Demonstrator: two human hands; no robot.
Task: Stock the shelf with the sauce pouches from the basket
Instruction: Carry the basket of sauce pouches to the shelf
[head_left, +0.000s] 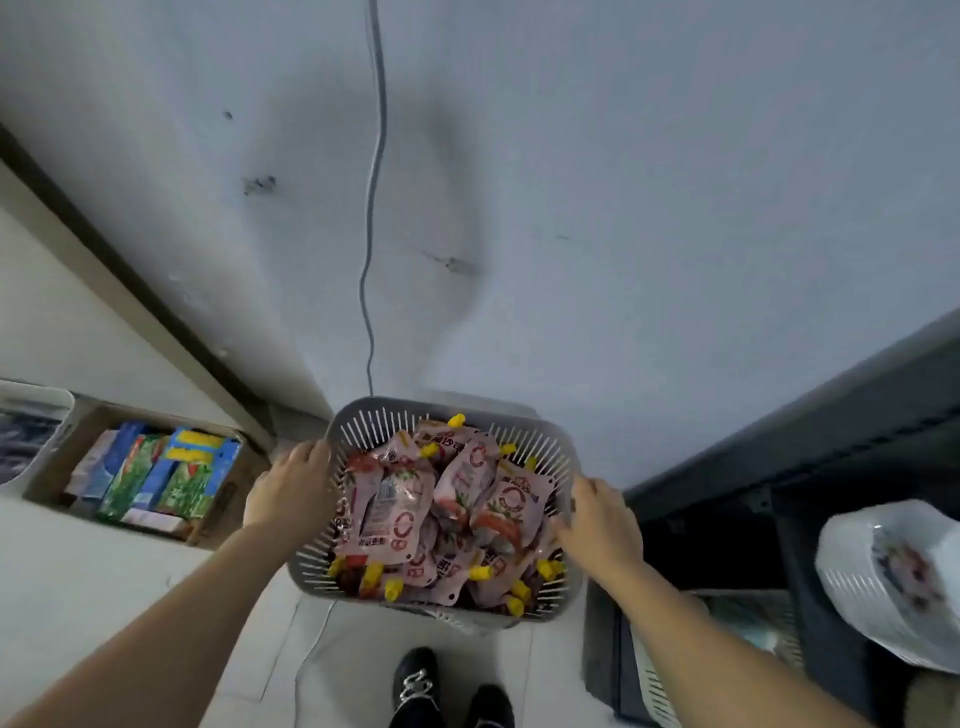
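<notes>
A grey slotted plastic basket is held up at waist height in front of a pale wall. It is heaped with several pink sauce pouches that have yellow caps. My left hand grips the basket's left rim. On the right rim, my right hand grips with its fingers curled over the edge. A dark shelf unit stands at the right, its boards in shadow.
A cardboard box of colourful cartons sits on the floor at the left, beside a white bin. A white slotted basket rests on the shelf unit at the far right. A thin cable runs down the wall. My black shoes are below.
</notes>
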